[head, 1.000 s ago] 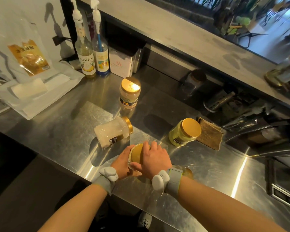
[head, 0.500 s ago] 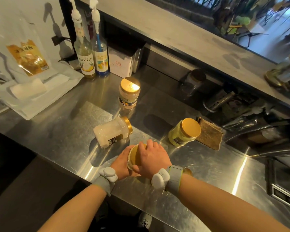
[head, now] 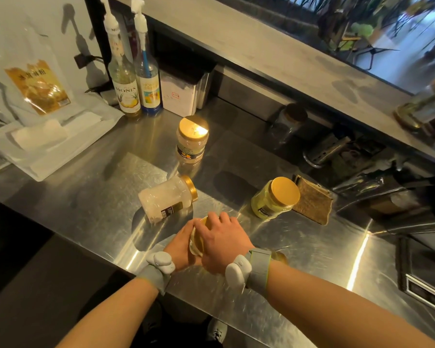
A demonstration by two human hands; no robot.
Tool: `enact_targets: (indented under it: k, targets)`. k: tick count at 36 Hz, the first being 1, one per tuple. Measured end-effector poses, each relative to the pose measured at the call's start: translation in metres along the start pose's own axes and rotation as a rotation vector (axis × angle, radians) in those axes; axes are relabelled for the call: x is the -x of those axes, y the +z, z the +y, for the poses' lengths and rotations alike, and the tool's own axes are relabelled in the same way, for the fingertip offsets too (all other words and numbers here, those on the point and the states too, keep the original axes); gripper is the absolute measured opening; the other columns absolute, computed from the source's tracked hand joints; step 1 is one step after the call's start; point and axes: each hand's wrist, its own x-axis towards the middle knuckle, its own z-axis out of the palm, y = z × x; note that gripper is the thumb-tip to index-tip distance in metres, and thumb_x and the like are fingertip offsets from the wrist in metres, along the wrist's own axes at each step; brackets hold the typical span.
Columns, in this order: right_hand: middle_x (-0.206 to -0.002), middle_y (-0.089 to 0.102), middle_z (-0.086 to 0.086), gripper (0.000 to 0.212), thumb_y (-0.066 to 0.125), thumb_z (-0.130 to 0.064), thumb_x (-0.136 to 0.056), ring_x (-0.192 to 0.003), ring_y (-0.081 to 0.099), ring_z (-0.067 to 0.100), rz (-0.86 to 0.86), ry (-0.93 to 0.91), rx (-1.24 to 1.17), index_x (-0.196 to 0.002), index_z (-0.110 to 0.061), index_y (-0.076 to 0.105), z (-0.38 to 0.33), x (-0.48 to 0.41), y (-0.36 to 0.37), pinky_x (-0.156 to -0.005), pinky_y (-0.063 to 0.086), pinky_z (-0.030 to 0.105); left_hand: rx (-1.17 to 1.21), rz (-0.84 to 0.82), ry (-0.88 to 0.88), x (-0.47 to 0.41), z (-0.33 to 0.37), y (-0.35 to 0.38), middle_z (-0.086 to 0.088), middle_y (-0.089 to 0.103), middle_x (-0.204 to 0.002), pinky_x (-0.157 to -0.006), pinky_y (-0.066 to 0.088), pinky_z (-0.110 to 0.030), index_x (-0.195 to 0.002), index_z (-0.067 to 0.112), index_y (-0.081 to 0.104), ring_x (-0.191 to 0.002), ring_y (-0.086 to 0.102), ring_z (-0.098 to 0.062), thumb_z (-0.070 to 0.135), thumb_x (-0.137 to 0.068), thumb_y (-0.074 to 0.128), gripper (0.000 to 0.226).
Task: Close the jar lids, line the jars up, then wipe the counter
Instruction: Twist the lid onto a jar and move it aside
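Observation:
Near the steel counter's (head: 91,197) front edge, my left hand (head: 180,244) wraps the side of a small jar (head: 196,243), while my right hand (head: 221,243) covers its gold lid from above. The jar is mostly hidden under my hands. A jar of white powder (head: 165,198) lies on its side just behind them, gold lid pointing right. An upright jar with a gold lid (head: 192,140) stands farther back. A yellow-green jar (head: 274,198) with a gold lid leans at the right, beside a brown cloth (head: 313,203).
Two pump syrup bottles (head: 133,81) and a white box (head: 178,94) stand at the back left. A white pouch and folded papers (head: 43,129) lie at the far left. A dark glass jar (head: 288,124) and dark equipment sit along the back right under a raised ledge (head: 274,51).
My right hand has turned on the lid and now covers more of it. Both hands stay on the same jar; the other jars have not moved.

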Motion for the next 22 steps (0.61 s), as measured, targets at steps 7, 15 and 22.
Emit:
enact_targets:
  k: [7,15,22]
  targets:
    - [-0.119,0.050,0.014,0.078,0.036,-0.077,-0.085,-0.098,0.060,0.029,-0.024,0.278,-0.147,-0.133,-0.015,0.037,0.004,-0.004,-0.007,-0.073,0.052,0.036,0.108,-0.042,0.019,0.001,0.007,-0.003,0.002,0.039,-0.147,-0.105,0.042,-0.028,-0.149,0.029,0.022,-0.128,0.047,-0.014,0.038,-0.058,0.085,0.111]
    - [-0.142,0.037,0.015,0.102,0.060,-0.073,-0.073,-0.125,0.044,0.039,-0.049,0.087,-0.113,-0.146,-0.033,0.001,0.009,0.003,0.002,-0.101,0.042,0.050,0.016,0.004,-0.029,-0.002,0.000,0.002,-0.006,0.031,-0.154,-0.103,0.029,-0.019,-0.153,0.024,0.012,-0.138,0.037,-0.021,0.017,-0.070,0.081,0.108]
    - [-0.118,0.048,0.014,0.092,0.066,-0.067,-0.073,-0.094,0.061,0.034,-0.063,0.219,-0.141,-0.138,-0.029,0.013,0.009,0.000,0.004,-0.071,0.052,0.040,0.023,0.007,-0.015,-0.004,-0.001,0.004,0.004,0.038,-0.147,-0.098,0.033,-0.014,-0.148,0.035,0.017,-0.131,0.043,-0.013,0.026,-0.061,0.086,0.112]
